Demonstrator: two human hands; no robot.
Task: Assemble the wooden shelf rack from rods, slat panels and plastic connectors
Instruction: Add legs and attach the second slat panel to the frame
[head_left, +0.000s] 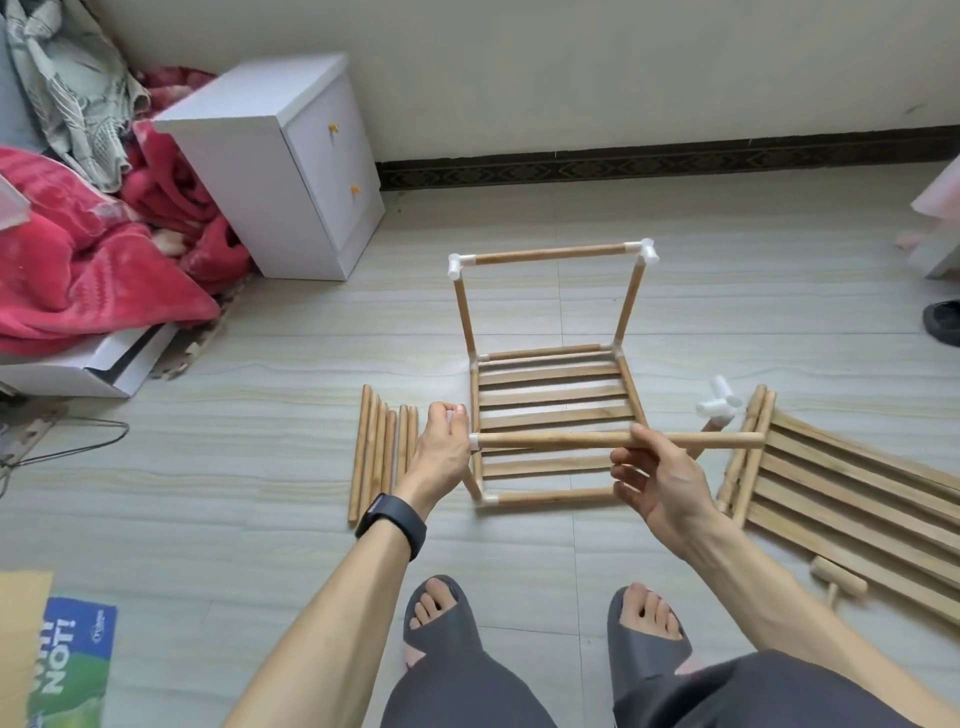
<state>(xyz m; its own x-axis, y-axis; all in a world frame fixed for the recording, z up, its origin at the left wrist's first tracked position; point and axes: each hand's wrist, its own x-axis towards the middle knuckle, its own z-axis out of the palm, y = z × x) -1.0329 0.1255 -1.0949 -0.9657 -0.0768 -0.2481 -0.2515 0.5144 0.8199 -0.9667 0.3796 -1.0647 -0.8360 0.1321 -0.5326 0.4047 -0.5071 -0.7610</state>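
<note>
Pinching a white connector (474, 441) in the curled fingers of the left hand (441, 447), at the left end of a rod (545, 440). Gripping that rod near its middle with the right hand (660, 483), thumb on top, other fingers loosely bent below. Holding it level just above the half-built rack (550, 395), with one slat panel in and the back posts and top bar up.

Leaving a second slat panel (857, 499) at 3 o'clock, loose rods (382, 447) at 9 o'clock and a spare connector (719, 402) at 2 o'clock, so looking less than half done.

Working on a pale tiled floor (260, 467), with a white cabinet (260, 156) at 11 o'clock and a red blanket (93, 260) at 10 o'clock.
</note>
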